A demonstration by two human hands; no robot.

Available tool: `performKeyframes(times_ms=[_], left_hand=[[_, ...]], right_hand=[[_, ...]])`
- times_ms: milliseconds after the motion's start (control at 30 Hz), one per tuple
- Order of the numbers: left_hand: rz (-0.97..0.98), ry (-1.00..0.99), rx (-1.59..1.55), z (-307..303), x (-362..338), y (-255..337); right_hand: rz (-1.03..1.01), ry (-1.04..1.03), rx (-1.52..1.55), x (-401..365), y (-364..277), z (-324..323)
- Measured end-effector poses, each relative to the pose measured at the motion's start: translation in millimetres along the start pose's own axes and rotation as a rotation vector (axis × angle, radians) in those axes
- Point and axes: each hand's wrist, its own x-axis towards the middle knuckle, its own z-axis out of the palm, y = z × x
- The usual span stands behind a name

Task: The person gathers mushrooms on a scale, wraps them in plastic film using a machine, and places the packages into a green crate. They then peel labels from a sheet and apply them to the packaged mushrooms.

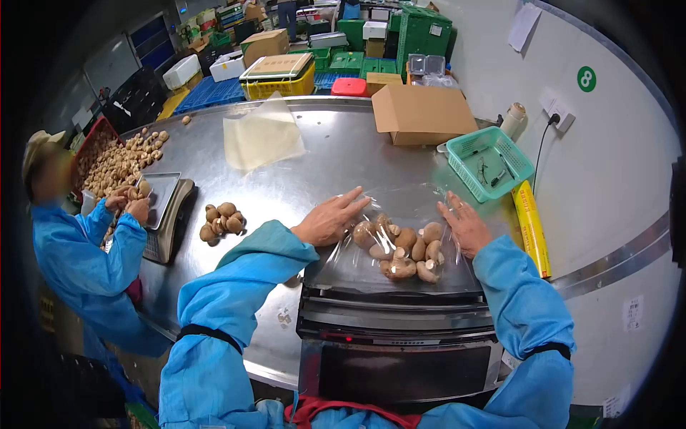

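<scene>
A large round table of stainless steel [343,143] fills the middle of a packing room. A white wall [607,164] is at the right, and blue and green plastic crates [214,91] stand behind the far edge. At the near edge of the table stands a black wrapping machine [400,322].

On top of the machine lies a heap of brown mushrooms [400,247] under a sheet of clear plastic film [400,196]. The long axis of the heap goes from left to right, between the two hands. The left hand [329,222] lies flat on the film just beside the left end of the heap, fingers spread and pointing to the right and away. The right hand [464,227] lies flat at the right end, fingers also spread.

Near the right edge of the table are a brown cardboard box [421,113], a teal plastic basket [489,161] and a yellow roll [532,229]. At the left edge another person in a blue coat [86,264] holds mushrooms over a grey scale [168,207], with a small loose pile of mushrooms [221,222] beside it.

The edges of the film are hard to see on the metal. I cannot tell if a tray is under the heap. The blue sleeves hide the lower corners of the machine.
</scene>
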Motion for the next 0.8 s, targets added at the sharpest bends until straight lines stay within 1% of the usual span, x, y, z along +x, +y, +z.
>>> performKeyframes(times_ms=[33,67,100,167,200,233,267,300,333,367,400,433,467,500,533,567,633,667,700,767,800], left_hand=[[-0.085,-0.017,-0.108,3.6,-1.0,3.6],[-0.006,0.079,-0.016,11.9,-1.6,4.7],[-0.008,0.083,-0.017,17.3,-3.8,3.8],[-0.054,0.058,-0.079,23.1,-6.8,4.8],[-0.096,0.062,-0.194,23.7,-9.6,9.9],[-0.068,0.095,-0.313,41.6,-13.5,3.7],[-0.049,0.102,-0.387,41.2,-20.5,10.4],[-0.029,0.106,-0.462,32.2,-26.4,23.4],[-0.066,0.130,-0.654,23.7,-34.1,38.1],[-0.063,0.126,-0.652,12.2,-38.2,54.5],[-0.368,0.048,-1.111,2.6,-42.0,70.6],[-0.696,-0.042,-1.559,-5.3,-47.8,85.5],[-0.743,-0.027,-1.623,-11.4,-55.4,98.8],[-0.808,-0.024,-1.762,-23.4,-65.3,114.2],[-0.844,-0.035,-1.764,-33.5,-74.2,127.9],[-0.891,-0.049,-1.771,-38.1,-84.9,140.4],[-0.966,-0.190,-1.884,-34.1,-113.7,160.2],[-0.935,-0.171,-1.905,-16.1,-135.9,170.7],[-0.975,-0.159,-1.929,-1.1,-154.2,183.2],[-1.259,-0.167,-2.035,19.7,-186.3,204.6],[-1.269,-0.182,-2.036,35.4,-199.0,207.5]], right_hand=[[0.067,-0.049,0.064,-0.4,-4.0,4.0],[0.134,-0.094,0.123,-1.7,-7.5,5.9],[0.131,-0.095,0.121,-5.0,-11.7,5.7],[0.161,-0.054,0.156,-16.7,-22.0,3.6],[0.157,-0.054,0.152,-25.8,-27.3,6.4],[0.168,0.008,0.238,-36.0,-31.8,11.6],[0.179,0.073,0.322,-43.3,-35.8,13.6],[0.178,0.077,0.317,-47.0,-42.5,6.6],[0.429,0.007,0.857,-52.4,-50.8,-2.7],[0.681,-0.069,1.400,-55.3,-62.3,-18.2],[0.771,-0.030,1.569,-49.4,-77.9,-51.2],[0.780,-0.030,1.576,-52.9,-81.4,-62.5],[0.891,-0.109,1.693,-59.2,-84.9,-69.5],[1.004,-0.193,1.808,-64.7,-89.7,-78.2],[0.973,-0.188,1.844,-70.5,-97.1,-92.4],[0.998,-0.206,1.859,-79.6,-107.5,-101.2],[1.038,-0.302,1.871,-98.4,-132.0,-111.1],[1.064,-0.332,1.913,-111.3,-150.0,-113.8],[1.091,-0.371,1.953,-123.7,-167.6,-114.4],[1.203,-0.414,2.147,-176.5,-193.8,-74.0],[1.307,-0.439,2.108,-181.0,-207.6,-74.4]])
